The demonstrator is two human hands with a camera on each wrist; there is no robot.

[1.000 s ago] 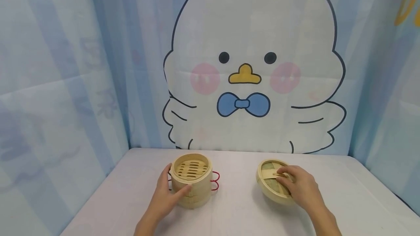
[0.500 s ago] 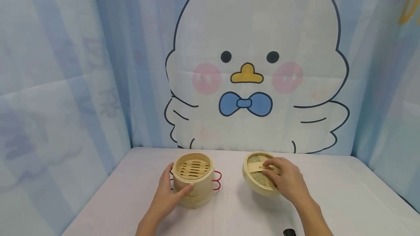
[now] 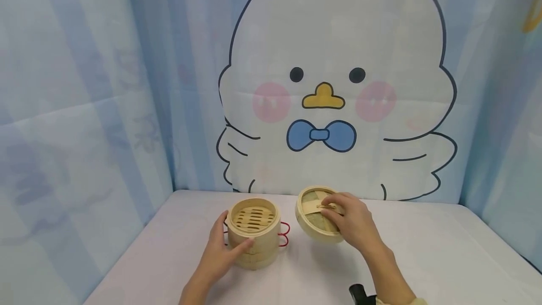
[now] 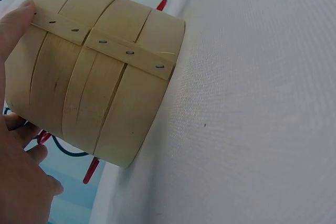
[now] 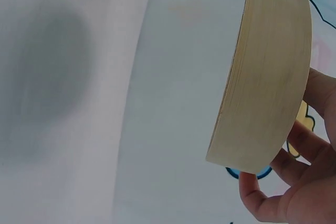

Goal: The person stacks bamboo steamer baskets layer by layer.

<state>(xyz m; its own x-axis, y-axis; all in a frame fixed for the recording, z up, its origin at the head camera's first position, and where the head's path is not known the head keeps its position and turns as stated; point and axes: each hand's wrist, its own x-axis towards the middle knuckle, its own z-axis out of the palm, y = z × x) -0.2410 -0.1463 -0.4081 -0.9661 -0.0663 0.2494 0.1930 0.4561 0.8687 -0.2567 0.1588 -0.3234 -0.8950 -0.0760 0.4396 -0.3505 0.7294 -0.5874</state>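
A round bamboo steamer [image 3: 260,252] of stacked tiers stands on the white cloth, its slatted inner floor visible from above and red loops at its sides. Around its near left side curls my left hand [image 3: 215,257], thumb on the front wall and fingers at the back left. The left wrist view shows the stapled seam on the steamer wall [image 4: 110,87]. My right hand [image 3: 354,224] pinches the top handle of the bamboo steamer lid [image 3: 315,224], which is held tilted above the cloth, just right of the steamer. In the right wrist view the lid's smooth side band [image 5: 268,72] shows.
White cloth [image 3: 144,267] covers the table. A curtain [image 3: 322,168] with a white cartoon bird hangs behind the table's back edge, and pale blue curtains [image 3: 84,154] enclose the sides. A black device [image 3: 358,292] sits at the right wrist.
My right hand has carried the lid leftward and somewhat upward, close to the steamer. The left hand keeps its hold on the steamer, and the head view has shifted slightly.
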